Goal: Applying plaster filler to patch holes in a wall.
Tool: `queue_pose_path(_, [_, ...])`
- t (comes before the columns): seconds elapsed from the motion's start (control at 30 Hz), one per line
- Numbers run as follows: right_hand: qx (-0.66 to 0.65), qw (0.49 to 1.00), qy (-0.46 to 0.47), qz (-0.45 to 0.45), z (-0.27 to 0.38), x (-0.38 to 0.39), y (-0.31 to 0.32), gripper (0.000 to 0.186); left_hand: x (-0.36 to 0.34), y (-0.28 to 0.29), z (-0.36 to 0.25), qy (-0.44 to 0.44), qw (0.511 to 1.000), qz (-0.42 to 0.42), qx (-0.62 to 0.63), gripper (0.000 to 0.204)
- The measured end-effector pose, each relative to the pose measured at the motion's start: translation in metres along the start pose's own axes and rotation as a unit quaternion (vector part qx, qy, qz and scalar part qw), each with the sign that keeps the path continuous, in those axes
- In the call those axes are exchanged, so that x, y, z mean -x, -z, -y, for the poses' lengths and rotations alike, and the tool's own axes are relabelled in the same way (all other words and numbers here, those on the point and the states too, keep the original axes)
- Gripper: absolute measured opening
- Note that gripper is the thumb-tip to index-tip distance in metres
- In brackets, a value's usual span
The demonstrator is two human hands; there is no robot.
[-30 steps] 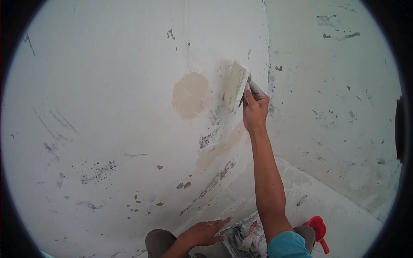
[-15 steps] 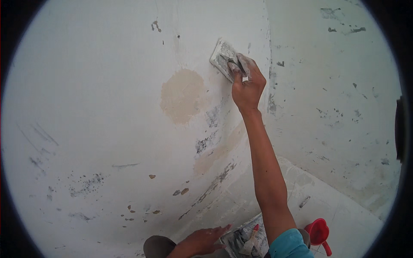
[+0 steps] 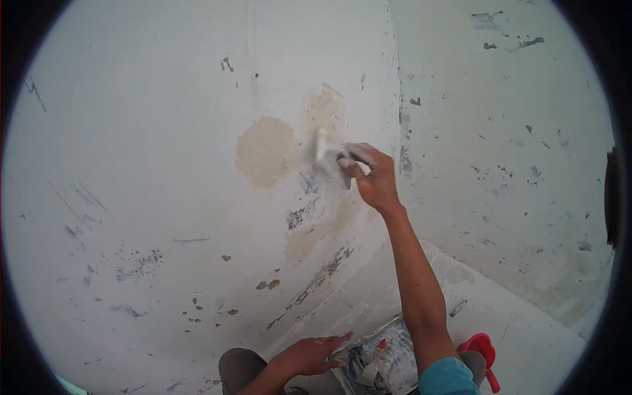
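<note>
My right hand [image 3: 374,174] is closed around a plastering trowel [image 3: 324,150]. Motion blurs its pale, plaster-smeared blade, which lies at the wall [image 3: 164,131]. Just above the blade is a thin beige patch [image 3: 326,110] of filler; left of it is a larger, round beige patch [image 3: 264,151]. Low in the view, my left hand [image 3: 309,356] has its fingers stretched out beside the left edge of a plaster-smeared tray [image 3: 403,352]. Whether they touch it I cannot tell. On the tray rests a putty knife [image 3: 374,367] with a red-tipped handle and a pale blade.
A red plastic dipper [image 3: 479,343] stands at the lower right, beside my knee [image 3: 473,363]. A second wall [image 3: 487,131] meets the first at a corner on the right. Dark scuffs and several chipped spots [image 3: 226,257] mark the walls. Pale floor [image 3: 520,329] spreads at lower right.
My right hand has brought the trowel down the wall and slightly left, uncovering the thin beige patch. The view has shifted a little. My left hand stays by the tray.
</note>
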State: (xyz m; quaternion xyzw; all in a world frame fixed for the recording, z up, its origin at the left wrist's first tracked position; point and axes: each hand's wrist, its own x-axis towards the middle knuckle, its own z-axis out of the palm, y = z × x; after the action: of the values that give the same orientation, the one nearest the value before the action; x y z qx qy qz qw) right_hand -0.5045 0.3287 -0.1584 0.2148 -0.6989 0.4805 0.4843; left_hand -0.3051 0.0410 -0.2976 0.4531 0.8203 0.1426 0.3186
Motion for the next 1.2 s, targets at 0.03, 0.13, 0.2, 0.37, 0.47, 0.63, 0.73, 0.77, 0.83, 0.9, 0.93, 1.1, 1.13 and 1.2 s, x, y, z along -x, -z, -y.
queue_pose_path(0.03, [-0.066,0.995,-0.061,-0.046,-0.001,0.0,0.002,0.029,-0.001,0.001,-0.003,-0.009,1.0,-0.004,-0.003,0.08])
queue_pose_path(0.13, [-0.108,0.975,-0.127,-0.145,0.0,-0.025,0.005,0.027,0.002,0.008,-0.01,0.031,0.999,0.037,0.01,0.081])
queue_pose_path(0.2, [-0.104,0.963,-0.174,-0.176,0.001,-0.045,0.005,0.03,0.003,0.006,-0.007,0.028,0.999,0.033,0.014,0.079])
queue_pose_path(0.37, [-0.057,0.965,-0.108,-0.231,-0.011,-0.068,-0.028,0.032,0.01,-0.001,0.01,0.023,1.0,0.005,0.008,0.077])
queue_pose_path(0.47, [-0.014,0.966,-0.1,-0.239,0.002,-0.068,-0.044,0.028,0.018,0.002,0.01,0.02,1.0,0.011,0.017,0.078])
queue_pose_path(0.63, [-0.04,0.976,-0.037,-0.211,0.043,-0.046,-0.066,0.024,0.017,0.003,0.018,0.02,1.0,0.014,0.017,0.078])
queue_pose_path(0.73, [-0.11,0.978,-0.147,-0.098,0.053,-0.029,-0.053,0.029,0.012,0.006,0.017,0.039,0.999,0.032,-0.001,0.077])
queue_pose_path(0.77, [-0.109,0.979,-0.145,-0.098,0.047,-0.022,-0.049,0.029,0.011,0.006,0.016,0.038,0.999,0.03,-0.002,0.077])
queue_pose_path(0.83, [-0.197,0.958,-0.131,-0.162,0.034,-0.011,-0.049,0.031,0.009,0.003,0.014,0.011,1.0,0.019,0.019,0.077])
queue_pose_path(0.9, [-0.204,0.953,-0.137,-0.178,0.031,-0.011,-0.051,0.03,0.008,0.002,0.013,0.003,1.0,0.011,0.02,0.077])
queue_pose_path(0.93, [-0.17,0.96,-0.091,-0.202,0.03,-0.017,-0.054,0.03,0.009,0.002,0.014,-0.006,1.0,0.008,0.022,0.077])
queue_pose_path(1.1, [-0.071,0.967,0.0,-0.246,0.044,-0.046,-0.057,0.024,0.013,-0.003,0.023,0.013,1.0,0.012,0.018,0.076])
queue_pose_path(1.13, [-0.016,0.972,-0.006,-0.233,0.046,-0.049,-0.057,0.025,0.014,-0.002,0.023,0.006,1.0,0.004,0.016,0.077])
queue_pose_path(1.2, [0.039,0.975,-0.013,-0.218,0.04,-0.055,-0.065,0.027,0.017,-0.001,0.021,0.012,1.0,0.005,0.017,0.076])
